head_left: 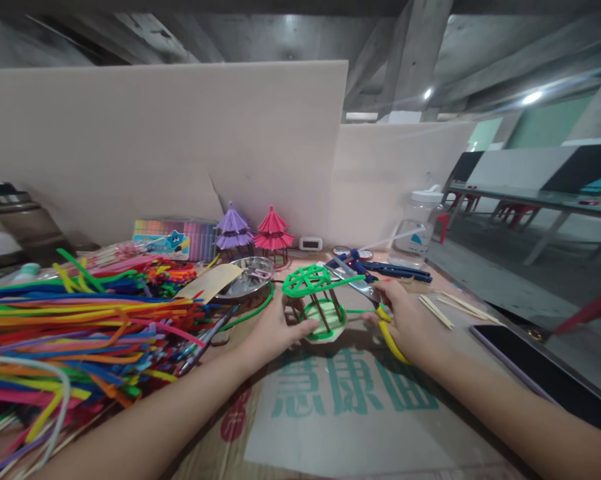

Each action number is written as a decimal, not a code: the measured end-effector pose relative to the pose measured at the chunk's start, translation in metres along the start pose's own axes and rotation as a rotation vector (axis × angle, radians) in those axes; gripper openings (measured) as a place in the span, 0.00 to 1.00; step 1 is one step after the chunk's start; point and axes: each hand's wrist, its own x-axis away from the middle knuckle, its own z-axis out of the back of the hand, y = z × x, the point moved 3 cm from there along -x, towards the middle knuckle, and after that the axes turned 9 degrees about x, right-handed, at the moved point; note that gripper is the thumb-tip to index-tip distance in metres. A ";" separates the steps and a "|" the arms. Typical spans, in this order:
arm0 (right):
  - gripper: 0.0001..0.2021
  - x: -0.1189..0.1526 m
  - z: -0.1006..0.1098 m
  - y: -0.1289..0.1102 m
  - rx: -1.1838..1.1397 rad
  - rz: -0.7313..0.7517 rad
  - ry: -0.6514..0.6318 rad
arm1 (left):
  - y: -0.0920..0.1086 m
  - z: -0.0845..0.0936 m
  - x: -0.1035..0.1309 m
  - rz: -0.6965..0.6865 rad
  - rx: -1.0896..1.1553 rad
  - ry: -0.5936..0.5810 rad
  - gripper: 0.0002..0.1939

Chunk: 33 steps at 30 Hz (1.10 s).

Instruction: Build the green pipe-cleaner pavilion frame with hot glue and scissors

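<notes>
My left hand (279, 331) is closed on a small pavilion model (307, 283) with a green pipe-cleaner roof ring, brown posts and a pale base edged in green. The model stands slightly tilted above the table. A green pipe cleaner (354, 281) sticks out from its roof toward the right. In my right hand (403, 315) is a pair of scissors (393, 343) with yellow handles. Their blades point up and left, close to that green end; whether they touch it I cannot tell. Another green strand runs from the base toward my right fingers.
Many coloured pipe cleaners (95, 333) cover the left side. Behind stand a purple pavilion (234, 228), a pink pavilion (272, 232), a metal dish (243, 283) and a small clock (310, 245). A blue glue gun (353, 261), plastic jar (415, 227), sticks (436, 311) and phone (540, 367) lie rightward.
</notes>
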 end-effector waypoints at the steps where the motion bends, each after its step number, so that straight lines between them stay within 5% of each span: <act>1: 0.19 0.000 0.000 0.000 -0.002 -0.003 -0.011 | -0.001 0.000 0.000 -0.001 0.016 0.004 0.30; 21: 0.20 0.000 0.003 -0.002 0.191 0.170 0.116 | 0.010 -0.004 0.003 -0.039 -0.018 -0.060 0.29; 33: 0.18 -0.004 0.004 0.000 0.251 0.177 0.158 | 0.010 -0.005 0.005 -0.044 -0.108 0.021 0.31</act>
